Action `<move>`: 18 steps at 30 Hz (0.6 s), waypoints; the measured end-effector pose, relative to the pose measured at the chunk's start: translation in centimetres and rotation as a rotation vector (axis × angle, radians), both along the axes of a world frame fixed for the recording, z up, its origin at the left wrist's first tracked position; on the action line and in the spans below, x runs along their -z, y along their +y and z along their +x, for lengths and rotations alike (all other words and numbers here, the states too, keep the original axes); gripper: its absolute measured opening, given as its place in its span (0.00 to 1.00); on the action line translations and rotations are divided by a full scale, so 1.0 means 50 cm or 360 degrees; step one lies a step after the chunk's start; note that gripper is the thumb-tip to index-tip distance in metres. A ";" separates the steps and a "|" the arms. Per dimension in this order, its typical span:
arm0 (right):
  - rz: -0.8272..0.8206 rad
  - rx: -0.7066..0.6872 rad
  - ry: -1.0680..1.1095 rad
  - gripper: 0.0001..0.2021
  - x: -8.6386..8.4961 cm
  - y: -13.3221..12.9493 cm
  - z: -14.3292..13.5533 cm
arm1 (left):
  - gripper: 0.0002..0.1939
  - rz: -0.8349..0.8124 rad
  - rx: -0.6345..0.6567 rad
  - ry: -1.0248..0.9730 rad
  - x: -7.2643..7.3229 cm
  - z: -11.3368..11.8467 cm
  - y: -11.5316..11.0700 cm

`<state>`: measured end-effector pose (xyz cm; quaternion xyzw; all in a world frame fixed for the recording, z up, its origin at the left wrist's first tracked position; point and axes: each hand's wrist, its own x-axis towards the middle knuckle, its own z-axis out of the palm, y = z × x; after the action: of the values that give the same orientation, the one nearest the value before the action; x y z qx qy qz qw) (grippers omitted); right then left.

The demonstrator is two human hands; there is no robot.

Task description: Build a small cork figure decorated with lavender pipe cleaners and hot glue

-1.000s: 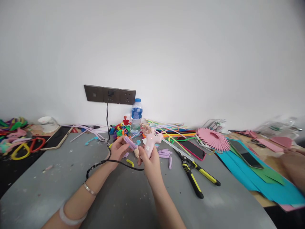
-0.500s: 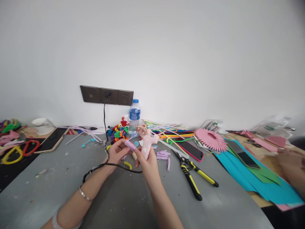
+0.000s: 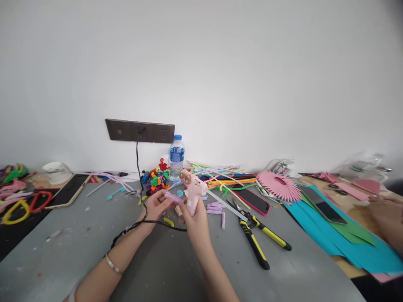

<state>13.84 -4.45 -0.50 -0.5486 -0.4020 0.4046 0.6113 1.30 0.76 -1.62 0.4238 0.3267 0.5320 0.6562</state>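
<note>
Between the fingertips of my left hand (image 3: pixel 155 209) is a lilac pipe cleaner piece (image 3: pixel 172 197), folded double. My right hand (image 3: pixel 197 222) is closed around the handle of a pale pink hot glue gun (image 3: pixel 194 195), with a clear glue stick (image 3: pixel 228 205) sticking out of its back. The gun's tip points away and left, crusted with brownish residue. Its black cord (image 3: pixel 137 167) runs from the wall socket across my left forearm. Close to my right hand lie several folded lilac pieces (image 3: pixel 215 207). A bent yellow piece (image 3: pixel 168 221) rests between my wrists.
Yellow-black pliers (image 3: pixel 261 235) and a pink-cased phone (image 3: pixel 252 199) lie to the right. A water bottle (image 3: pixel 176 157) stands behind a pile of colourful pipe cleaner figures (image 3: pixel 156 178). At far right, another person's hand (image 3: pixel 385 214) is beside blue paper (image 3: pixel 324 230).
The view has tilted up slightly, so the scene sits lower. My right hand has tipped the glue gun a little, and its glue stick slants more steeply. Both hands keep their holds.
</note>
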 end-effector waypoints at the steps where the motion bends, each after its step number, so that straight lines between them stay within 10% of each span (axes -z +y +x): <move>1: -0.0003 0.0005 -0.0017 0.18 0.001 0.000 0.000 | 0.21 0.0010 -0.0017 0.0010 0.001 0.000 0.000; 18: 0.0082 -0.0497 0.0734 0.18 -0.042 -0.074 0.013 | 0.19 0.0544 -0.0508 0.0345 0.010 -0.053 0.053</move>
<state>14.46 -8.15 1.62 -0.3577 -0.3422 0.5977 0.6307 -1.33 3.40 -2.10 0.5261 0.3633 0.6278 0.4439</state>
